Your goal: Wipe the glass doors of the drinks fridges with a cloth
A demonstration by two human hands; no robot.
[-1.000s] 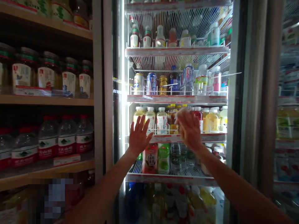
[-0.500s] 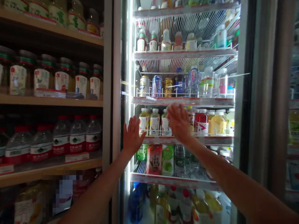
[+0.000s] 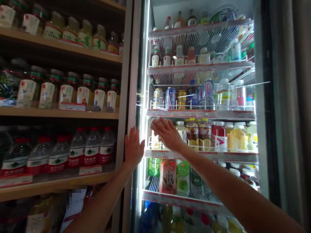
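A lit drinks cooler [image 3: 199, 113] stands in front of me, its several shelves seen through what looks like a glass door. My left hand [image 3: 134, 147] rests flat at the left edge of the door, fingers up and thumb apart, holding nothing visible. Level with the row of tea bottles [image 3: 181, 131], my right hand [image 3: 167, 133] lies against the glass with its fingers stretched toward the upper left. Whether anything thin is under that palm is hidden. Behind the right hand, some bottles of that row are covered. Drink cans [image 3: 170, 98] line the shelf above.
To the left, wooden shelves [image 3: 97, 114] carry rows of juice bottles [image 3: 66, 90] and red-capped water bottles [image 3: 92, 145]. A metal post [image 3: 130, 77] separates them from the cooler. Below the hands stand a red tea bottle [image 3: 167, 176] and a green one [image 3: 183, 178].
My right hand has moved left and slightly down across the glass, closer to the left hand. The left hand stays at the door's edge. The view has shifted, showing more of the upper shelves.
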